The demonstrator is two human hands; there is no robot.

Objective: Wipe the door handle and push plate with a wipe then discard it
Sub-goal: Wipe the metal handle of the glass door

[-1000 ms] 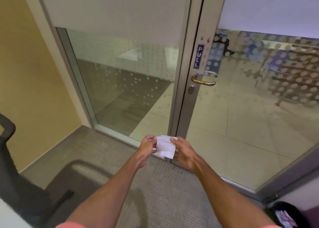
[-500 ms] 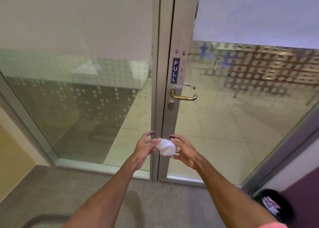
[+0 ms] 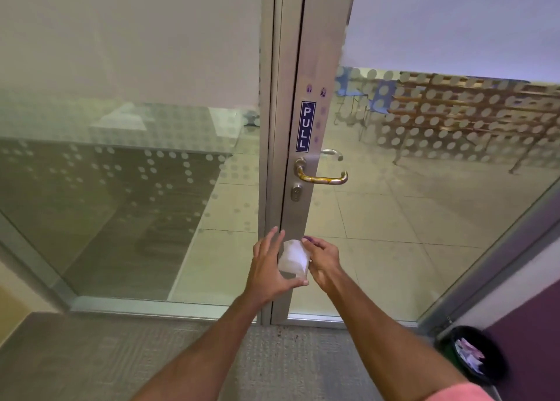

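Below the door handle (image 3: 321,174), both hands' fingers (image 3: 312,243) clasp the wipe (image 3: 293,256).

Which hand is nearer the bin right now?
Right. The right hand is on the bin's side, up and left of it; the left hand sits farther left, beyond the wipe.

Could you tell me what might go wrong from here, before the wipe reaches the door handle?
1. The wipe sits bunched between the left hand and right hand; wadded like that, it may clean the handle only patchily.
2. The PULL sticker sits just above the handle; wiping over it might lift an edge.
3. The bin sits low and off to the right, so a tossed wipe could miss.
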